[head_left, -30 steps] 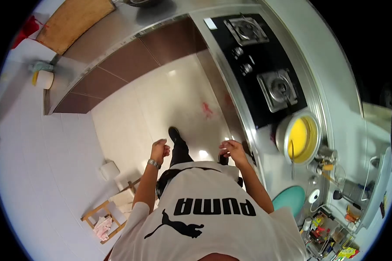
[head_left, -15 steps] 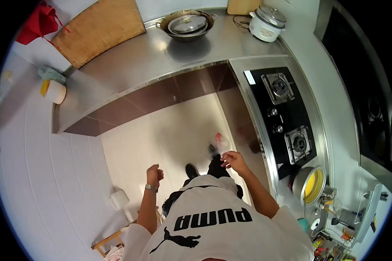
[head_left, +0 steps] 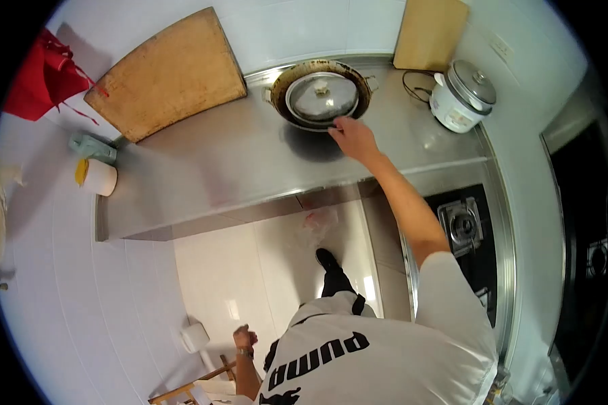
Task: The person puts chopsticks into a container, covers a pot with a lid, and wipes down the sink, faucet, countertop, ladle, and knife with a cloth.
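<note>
Nearest to me, well short of the wok, the left grip (head_left: 245,336) hung low beside a white cloth shirt (head_left: 398,358), fingers loosely curled; it was too small to tell how far they had closed, or whether they had hold of anything. A metal-banded watch (head_left: 244,352) circled that wrist.

Farther on, the right grip (head_left: 355,137) was at the wok's near rim, thumb and fingers bent close together. From where I stood I could not tell whether they pinched the metal or only touched it.

The wok (head_left: 302,69) itself, round, two-eared and stained brown inside, sat toward the back of the brushed-steel table (head_left: 209,152). Inside it lay a domed, shiny metal lid (head_left: 322,94) with a small knob.

Right of the wok, apart from it, stood a glossy white rice cooker (head_left: 458,101) with a rounded body. Behind the wok, two wooden boards leaned against the wall: left, a thick, scuffed chopping board (head_left: 169,74); right, a smoother, paler board (head_left: 429,34).
</note>
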A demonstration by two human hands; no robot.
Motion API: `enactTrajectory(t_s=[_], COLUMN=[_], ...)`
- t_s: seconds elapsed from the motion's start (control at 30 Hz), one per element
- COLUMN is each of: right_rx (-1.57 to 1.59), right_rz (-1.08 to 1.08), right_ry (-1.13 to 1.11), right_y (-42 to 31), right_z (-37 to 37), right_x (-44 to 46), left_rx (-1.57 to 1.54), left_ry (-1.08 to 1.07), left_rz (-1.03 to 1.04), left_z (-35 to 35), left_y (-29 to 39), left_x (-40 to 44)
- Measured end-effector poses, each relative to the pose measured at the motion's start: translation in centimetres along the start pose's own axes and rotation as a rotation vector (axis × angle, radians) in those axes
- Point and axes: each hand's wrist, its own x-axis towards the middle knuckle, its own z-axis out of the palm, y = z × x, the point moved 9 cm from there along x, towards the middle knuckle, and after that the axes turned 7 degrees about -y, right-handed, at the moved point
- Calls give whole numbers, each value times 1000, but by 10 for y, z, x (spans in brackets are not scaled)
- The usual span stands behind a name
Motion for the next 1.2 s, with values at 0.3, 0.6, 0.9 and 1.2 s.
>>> enactTrajectory(t_s=[0.3, 0.6, 0.9, 1.2], right_rx=[-500, -578, -300, -49], right_rz=[77, 65, -17, 515], right_ry=[-312, -485, 143, 518], right_y=[70, 100, 26, 10], right_z=[80, 130, -42, -180], right_x=[210, 230, 112, -251], left_rx=[178, 29, 355, 461], left_ry=[47, -24, -100, -442], left_rz=[-151, -158, -56, -58], left_z=[28, 22, 25, 31], left_y=[2, 9, 66, 115], left_x=[-40, -30, 32, 107])
